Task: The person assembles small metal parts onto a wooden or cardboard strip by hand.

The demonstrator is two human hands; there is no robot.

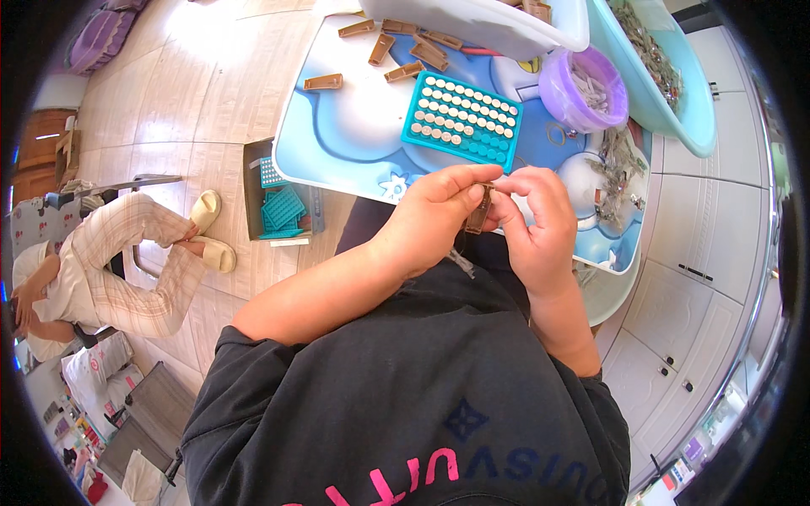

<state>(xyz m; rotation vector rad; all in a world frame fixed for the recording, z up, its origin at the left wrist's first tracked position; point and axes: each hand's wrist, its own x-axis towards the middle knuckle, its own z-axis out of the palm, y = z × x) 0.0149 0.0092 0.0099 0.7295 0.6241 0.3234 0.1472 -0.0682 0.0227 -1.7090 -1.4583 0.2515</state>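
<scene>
Two hands [426, 215] [536, 228] hold, seemingly, one brown piece [478, 214].

Floor, left of blue-and-white, cartoon-printed counter [342, 139]: pale wood-grained floor [169, 110], seams between rectangular panels visible. Bright white glare [207, 25] on it, left of the counter's far end. Right of counter: white panelled cabinets [700, 223] with small dark handles [696, 274]. Far left of counter: brown wooden panelled furnishing [49, 135]; door or cabinet, cannot distinguish.
</scene>
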